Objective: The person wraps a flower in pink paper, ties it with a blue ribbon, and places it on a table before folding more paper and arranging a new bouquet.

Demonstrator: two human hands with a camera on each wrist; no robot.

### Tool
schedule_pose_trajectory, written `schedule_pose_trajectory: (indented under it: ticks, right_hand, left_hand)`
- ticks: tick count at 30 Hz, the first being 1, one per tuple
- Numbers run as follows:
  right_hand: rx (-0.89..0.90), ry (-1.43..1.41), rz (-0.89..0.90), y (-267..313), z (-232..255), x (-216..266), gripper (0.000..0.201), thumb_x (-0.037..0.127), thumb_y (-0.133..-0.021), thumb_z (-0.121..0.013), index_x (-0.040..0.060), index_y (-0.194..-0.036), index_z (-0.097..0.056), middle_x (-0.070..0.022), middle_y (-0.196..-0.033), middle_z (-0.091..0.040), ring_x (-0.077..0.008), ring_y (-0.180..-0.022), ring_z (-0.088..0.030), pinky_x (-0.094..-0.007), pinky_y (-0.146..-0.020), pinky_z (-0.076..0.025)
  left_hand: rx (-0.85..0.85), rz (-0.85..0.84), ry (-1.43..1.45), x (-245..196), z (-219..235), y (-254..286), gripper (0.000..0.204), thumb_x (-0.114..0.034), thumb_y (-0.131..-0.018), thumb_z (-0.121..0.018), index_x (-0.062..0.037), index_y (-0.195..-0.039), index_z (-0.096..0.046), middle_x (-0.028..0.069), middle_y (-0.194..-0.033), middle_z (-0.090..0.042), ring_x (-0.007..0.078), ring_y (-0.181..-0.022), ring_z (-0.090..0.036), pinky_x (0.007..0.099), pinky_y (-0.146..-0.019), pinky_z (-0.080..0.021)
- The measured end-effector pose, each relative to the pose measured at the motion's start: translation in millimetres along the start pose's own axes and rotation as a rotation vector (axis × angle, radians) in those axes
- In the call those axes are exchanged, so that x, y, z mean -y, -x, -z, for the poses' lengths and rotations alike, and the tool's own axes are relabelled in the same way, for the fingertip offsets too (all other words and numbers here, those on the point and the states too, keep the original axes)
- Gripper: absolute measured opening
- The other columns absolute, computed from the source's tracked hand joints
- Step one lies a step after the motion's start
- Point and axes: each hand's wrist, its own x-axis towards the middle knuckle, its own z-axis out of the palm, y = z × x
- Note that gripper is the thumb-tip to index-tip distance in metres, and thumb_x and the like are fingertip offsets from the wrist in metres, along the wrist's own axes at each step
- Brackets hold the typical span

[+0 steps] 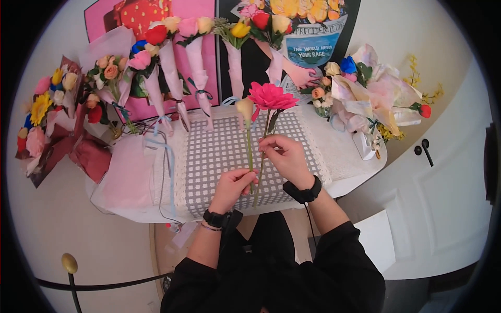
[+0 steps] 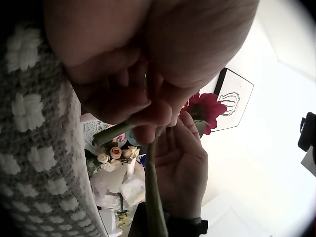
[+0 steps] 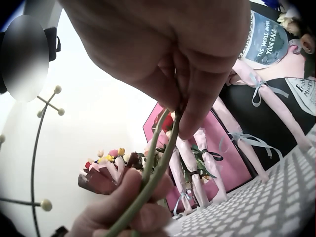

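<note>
My left hand (image 1: 234,187) pinches the green stem of a cream calla lily (image 1: 243,109) low down, above the table. Higher up and to the right, my right hand (image 1: 287,160) pinches the stem of a bright pink dahlia-like flower (image 1: 272,97) between thumb and fingers. Both blooms stand upright, side by side, the pink one slightly higher. In the right wrist view, the two stems (image 3: 148,185) run close together from the right fingertips down to the left hand (image 3: 140,212). A cut stem end (image 2: 109,134) shows beside the left fingers in the left wrist view.
A grey-and-white checked runner (image 1: 219,151) covers the white table. Several pink-wrapped flower cones (image 1: 195,78) lean on pictures at the back. Bouquets stand left (image 1: 57,115) and right (image 1: 376,94). Pink wrapping paper (image 1: 125,177) and a blue ribbon (image 1: 168,148) lie at the left.
</note>
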Motion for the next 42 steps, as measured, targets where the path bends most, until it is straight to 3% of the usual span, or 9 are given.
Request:
schedule_pose_trajectory:
  ticks: [13, 15, 19, 23, 24, 25, 30, 36, 42]
  right_hand:
    - [-0.074, 0.009, 0.021, 8.5, -11.4, 10.8, 0.008, 0.001, -0.085, -0.061, 0.0012, -0.091, -0.067, -0.0102, -0.093, -0.072, -0.0213, -0.08, -0.07, -0.0312, -0.071, -0.055]
    - [0.167, 0.222, 0.101, 8.2, 4.8, 17.9, 0.012, 0.003, -0.087, -0.064, 0.0015, -0.098, -0.068, -0.0096, -0.1, -0.071, -0.0205, -0.086, -0.07, -0.0304, -0.076, -0.056]
    - [0.11, 0.516, 0.152, -1.3, 82.3, 37.8, 0.016, 0.009, -0.088, -0.064, 0.005, -0.102, -0.071, -0.0101, -0.088, -0.072, -0.0204, -0.081, -0.07, -0.0311, -0.072, -0.054]
    - [-0.525, 0.608, -0.009, -9.6, 203.3, 52.1, 0.019, 0.014, -0.087, -0.063, 0.007, -0.102, -0.073, -0.0069, -0.085, -0.072, -0.0148, -0.075, -0.067, -0.0295, -0.071, -0.054]
    - [-0.635, 0.535, 0.125, -18.9, 266.5, 17.1, 0.02, 0.013, -0.088, -0.061, 0.0067, -0.103, -0.073, -0.0069, -0.088, -0.073, -0.0131, -0.077, -0.067, -0.0278, -0.072, -0.053]
    - [-0.758, 0.419, -0.05, -14.1, 288.1, 43.5, 0.022, 0.013, -0.089, -0.059, 0.0058, -0.104, -0.072, -0.0077, -0.09, -0.073, -0.0136, -0.08, -0.067, -0.0289, -0.073, -0.053]
    - [-1.001, 0.736, -0.151, -17.5, 444.9, 3.2, 0.034, 0.023, -0.086, -0.062, 0.0081, -0.115, -0.071, -0.0068, -0.092, -0.072, -0.0168, -0.08, -0.066, -0.03, -0.073, -0.053]
    - [-0.771, 0.481, -0.475, -32.3, 475.2, 5.2, 0.056, 0.023, -0.088, -0.063, 0.008, -0.141, -0.053, -0.0033, -0.114, -0.06, -0.0161, -0.091, -0.056, -0.0336, -0.075, -0.052]
    - [-0.716, 0.433, -0.446, -44.5, 479.7, 6.9, 0.064, 0.024, -0.088, -0.065, 0.0051, -0.146, -0.047, -0.0044, -0.118, -0.059, -0.0187, -0.1, -0.057, -0.0361, -0.079, -0.053]
  left_hand:
    - [-0.053, -0.018, -0.301, -11.1, -13.9, 7.3, 0.017, -0.014, -0.093, -0.067, 0.0022, -0.096, -0.072, -0.0016, -0.073, -0.062, 0.0042, -0.062, -0.048, 0.02, -0.055, -0.037]
    - [-0.046, -0.024, -0.28, -7.2, -10.1, 6.6, 0.016, -0.013, -0.093, -0.068, 0.0026, -0.095, -0.071, -0.0025, -0.072, -0.061, 0.0037, -0.061, -0.048, 0.0197, -0.055, -0.038]
    - [-0.084, -0.035, -0.146, 3.7, -5.9, 4.0, 0.014, -0.012, -0.093, -0.068, 0.0019, -0.094, -0.069, -0.0024, -0.075, -0.063, 0.0031, -0.062, -0.049, 0.0188, -0.057, -0.039]
    - [-0.034, -0.024, -0.09, 5.9, -1.2, 1.1, 0.011, -0.01, -0.094, -0.067, 0.0004, -0.098, -0.067, -0.0012, -0.08, -0.065, 0.0039, -0.064, -0.052, 0.0183, -0.058, -0.041]
    - [-0.023, -0.022, -0.093, 5.8, -1.1, -0.4, 0.011, -0.01, -0.094, -0.067, 0.0004, -0.098, -0.067, -0.0012, -0.08, -0.065, 0.0039, -0.064, -0.052, 0.0183, -0.058, -0.041]
    - [-0.027, -0.014, -0.059, 5.6, -1.0, -0.7, 0.011, -0.009, -0.094, -0.066, 0.0009, -0.099, -0.067, -0.0002, -0.081, -0.065, 0.0044, -0.064, -0.052, 0.0183, -0.059, -0.041]
    - [-0.017, 0.012, 0.037, 3.2, -2.2, -3.0, 0.012, -0.007, -0.096, -0.062, 0.0028, -0.103, -0.066, 0.0036, -0.086, -0.066, 0.006, -0.066, -0.052, 0.0185, -0.061, -0.042]
    - [-0.04, -0.001, 0.107, 6.0, 0.8, -5.0, 0.013, -0.006, -0.097, -0.062, 0.0041, -0.104, -0.065, 0.0061, -0.088, -0.066, 0.0069, -0.067, -0.052, 0.019, -0.063, -0.042]
    - [-0.051, 0.003, 0.099, 5.9, 0.1, -3.4, 0.013, -0.006, -0.097, -0.062, 0.0041, -0.104, -0.065, 0.007, -0.089, -0.067, 0.0071, -0.067, -0.053, 0.0193, -0.063, -0.043]
